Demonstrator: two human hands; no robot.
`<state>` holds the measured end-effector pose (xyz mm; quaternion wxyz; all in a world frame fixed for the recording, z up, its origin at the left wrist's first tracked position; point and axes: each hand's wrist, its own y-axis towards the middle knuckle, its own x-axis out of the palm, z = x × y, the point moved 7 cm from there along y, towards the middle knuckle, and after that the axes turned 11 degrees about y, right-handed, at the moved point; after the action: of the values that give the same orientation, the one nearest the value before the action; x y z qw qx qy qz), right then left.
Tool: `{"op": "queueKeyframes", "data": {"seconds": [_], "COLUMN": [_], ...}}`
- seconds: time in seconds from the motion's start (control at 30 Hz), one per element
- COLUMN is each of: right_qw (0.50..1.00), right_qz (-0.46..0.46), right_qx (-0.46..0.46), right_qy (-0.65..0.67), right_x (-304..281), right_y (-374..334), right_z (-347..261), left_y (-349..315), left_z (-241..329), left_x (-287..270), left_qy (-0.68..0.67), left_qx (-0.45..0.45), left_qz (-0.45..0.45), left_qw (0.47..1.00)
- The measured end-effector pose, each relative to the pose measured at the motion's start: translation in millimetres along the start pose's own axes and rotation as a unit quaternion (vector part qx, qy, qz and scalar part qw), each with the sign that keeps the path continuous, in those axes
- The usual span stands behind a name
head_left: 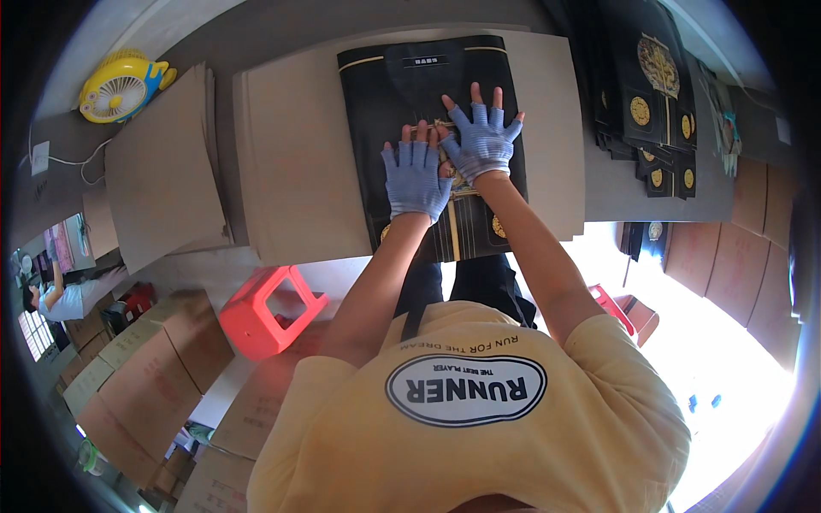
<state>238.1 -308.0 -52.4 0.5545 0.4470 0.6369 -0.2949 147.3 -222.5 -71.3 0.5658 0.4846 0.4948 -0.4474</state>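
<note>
A flat black piece with gold print [376, 94], which looks like a flattened paper bag, lies on a stack of grey-brown cardboard sheets [291, 162]. My left hand [416, 178] rests palm down on its middle, fingers stretched forward. Slightly farther away and to the right, my right hand [485, 137] presses flat on the same piece, fingers spread. Both hands wear blue-grey fingerless gloves and hold nothing that I can see. They cover part of the gold picture in the centre. The near end of the piece reaches the front edge of the stack.
More black-and-gold pieces [629, 103] are piled at the right. Another cardboard stack [158, 171] and a yellow fan [118, 90] with a cord are at the left. Below stand a red plastic stool [265, 312] and brown cartons [154, 376]. Another person [73, 295] is at far left.
</note>
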Motion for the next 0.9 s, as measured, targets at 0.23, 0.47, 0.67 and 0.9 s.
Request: {"op": "queueKeyframes", "data": {"seconds": [0.23,0.47,0.67,0.9], "right_qw": [1.0,1.0,1.0,0.988], "right_qz": [-0.009,-0.009,-0.021,-0.144], "right_qx": [0.005,0.003,0.007,0.009], "right_qy": [-0.005,0.0,-0.004,-0.056], "right_x": [4.8,6.0,3.5,-8.4], "right_y": [-1.4,-2.8,0.1,18.7], "right_z": [3.6,1.9,1.9,-7.0], "left_y": [0.2,-1.0,2.5,0.9], "left_z": [-0.1,-0.7,2.3,15.1], "left_x": [-0.1,-1.4,-2.8,-6.0], "left_qy": [-0.013,-0.012,0.021,-0.053], "left_qx": [-0.011,-0.015,-0.016,-0.085], "left_qz": [0.002,0.008,0.014,0.012], "left_qw": [1.0,1.0,1.0,0.995]}}
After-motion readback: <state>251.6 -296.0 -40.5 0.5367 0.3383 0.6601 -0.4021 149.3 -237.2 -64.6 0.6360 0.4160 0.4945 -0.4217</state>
